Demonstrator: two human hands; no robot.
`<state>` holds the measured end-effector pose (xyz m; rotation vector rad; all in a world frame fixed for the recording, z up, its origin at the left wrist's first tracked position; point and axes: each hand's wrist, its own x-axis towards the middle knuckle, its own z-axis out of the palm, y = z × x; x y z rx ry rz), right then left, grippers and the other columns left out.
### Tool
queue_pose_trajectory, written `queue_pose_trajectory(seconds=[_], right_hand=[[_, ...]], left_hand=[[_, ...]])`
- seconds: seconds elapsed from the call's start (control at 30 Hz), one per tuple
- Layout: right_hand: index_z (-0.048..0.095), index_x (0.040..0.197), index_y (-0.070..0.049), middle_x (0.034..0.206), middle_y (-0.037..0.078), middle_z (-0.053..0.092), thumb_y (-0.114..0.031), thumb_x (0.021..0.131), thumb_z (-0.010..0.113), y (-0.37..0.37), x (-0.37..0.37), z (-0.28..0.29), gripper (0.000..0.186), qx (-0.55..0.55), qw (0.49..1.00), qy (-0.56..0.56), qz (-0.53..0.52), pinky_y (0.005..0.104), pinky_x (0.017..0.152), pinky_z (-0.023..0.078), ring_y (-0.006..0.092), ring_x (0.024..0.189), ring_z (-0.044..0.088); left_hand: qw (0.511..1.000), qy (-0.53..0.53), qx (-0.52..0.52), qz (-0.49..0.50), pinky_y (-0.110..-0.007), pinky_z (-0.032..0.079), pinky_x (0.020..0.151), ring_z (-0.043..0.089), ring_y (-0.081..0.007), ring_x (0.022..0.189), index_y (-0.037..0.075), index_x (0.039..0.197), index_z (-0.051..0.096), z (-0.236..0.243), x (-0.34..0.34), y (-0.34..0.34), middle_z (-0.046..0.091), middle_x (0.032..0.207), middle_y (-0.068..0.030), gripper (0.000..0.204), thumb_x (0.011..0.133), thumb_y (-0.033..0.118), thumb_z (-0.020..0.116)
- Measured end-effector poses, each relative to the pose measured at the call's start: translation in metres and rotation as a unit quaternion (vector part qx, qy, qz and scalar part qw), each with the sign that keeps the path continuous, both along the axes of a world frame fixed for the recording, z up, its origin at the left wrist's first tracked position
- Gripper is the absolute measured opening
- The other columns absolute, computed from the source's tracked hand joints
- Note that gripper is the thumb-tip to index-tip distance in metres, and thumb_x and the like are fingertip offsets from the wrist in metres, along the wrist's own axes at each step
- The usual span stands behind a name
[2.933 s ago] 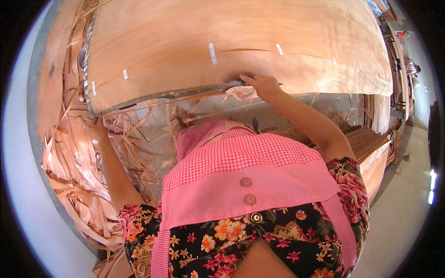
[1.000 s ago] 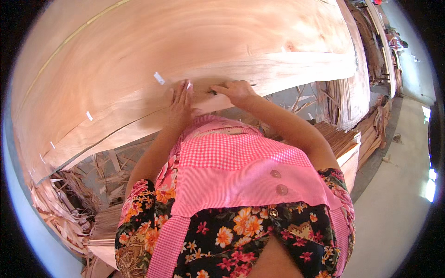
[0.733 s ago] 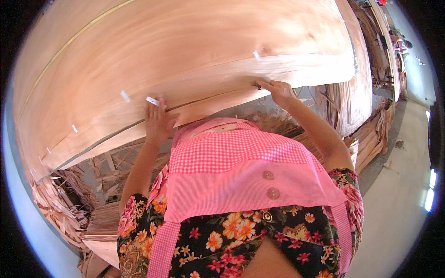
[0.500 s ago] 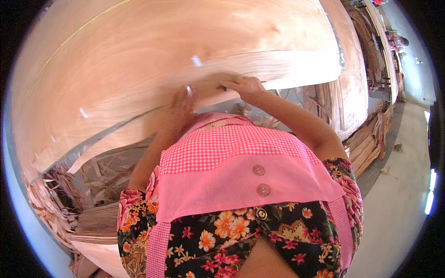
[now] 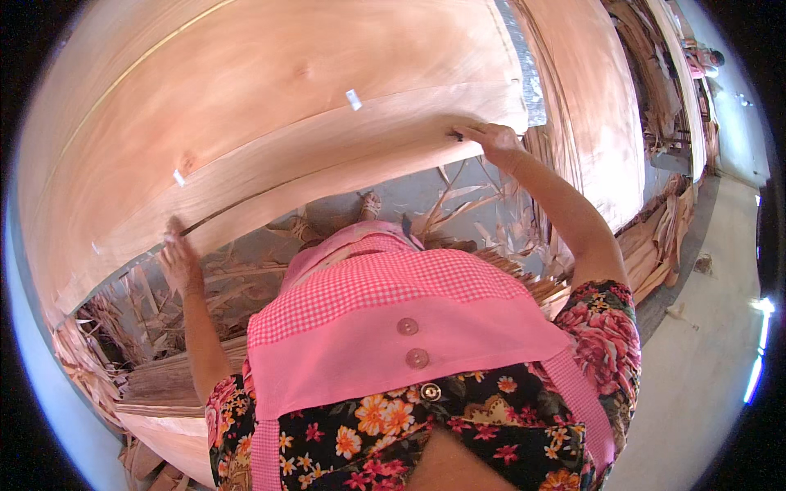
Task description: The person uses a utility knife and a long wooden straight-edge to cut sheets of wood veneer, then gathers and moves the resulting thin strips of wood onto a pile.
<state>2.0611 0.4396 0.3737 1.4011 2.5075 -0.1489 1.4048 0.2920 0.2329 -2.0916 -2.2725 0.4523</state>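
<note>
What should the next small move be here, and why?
Probably draw the small dark tool in the right hand slightly rightward, the left hand steadying the front strip: toward the left, a dark line parts the strip from the wood sheet, while the tool sits short of the sheet's right end.

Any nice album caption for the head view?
Left hand and right hand with a small dark tool, along a wooden sheet, scraps below.
</note>
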Motion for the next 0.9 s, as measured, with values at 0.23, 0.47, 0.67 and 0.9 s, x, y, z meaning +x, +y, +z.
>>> queue_pose_trajectory(seconds=[0.23,0.47,0.67,0.9], right_hand=[[0.049,0.121,-0.024,0.106,0.014,0.058,-0.031,0.072,0.065,0.02,0.142,0.008,0.052,-0.112,0.963,-0.007,-0.246,0.0324,0.08,0.046,0.023,0.091,0.058],[0.042,0.125,-0.025,0.104,0.009,0.058,-0.014,0.088,0.035,-0.017,0.279,0.03,0.04,0.053,0.851,-0.252,-0.458,0.0374,0.071,0.047,0.0239,0.09,0.059],[0.042,0.125,-0.002,0.094,0.01,0.059,-0.005,0.084,0.044,-0.046,0.199,-0.028,0.042,0.237,0.777,0.312,-0.492,0.0224,0.056,0.046,0.0143,0.07,0.057],[0.047,0.122,-0.006,0.07,0.004,0.056,-0.005,0.086,0.044,-0.064,-0.07,0.03,0.036,0.146,0.833,0.362,-0.392,0.0218,0.042,0.036,0.0076,0.049,0.044]], left_hand=[[0.994,0.023,0.071,0.079,-0.041,0.021,0.105,0.025,-0.0216,0.129,0.013,0.139,0.003,-0.016,0.01,-0.017,0.016,0.144,-0.0049,0.072,0.084,0.007,0.05],[0.986,-0.015,0.114,0.122,-0.042,0.027,0.101,0.032,-0.0307,0.124,0.008,0.137,0.017,-0.002,0.004,0.005,0.029,0.137,-0.0166,0.053,0.09,0.02,0.037],[0.884,-0.147,0.082,0.437,-0.044,0.044,0.083,0.048,-0.0335,0.108,0.017,0.135,0.024,-0.017,-0.04,-0.097,0.038,0.131,-0.0124,0.049,0.088,0.021,0.038],[0.808,0.054,0.017,0.587,-0.039,0.049,0.071,0.06,-0.0275,0.086,0.005,0.098,0.059,0.083,-0.283,-0.296,0.062,0.093,-0.0136,0.025,0.086,0.02,0.042]])
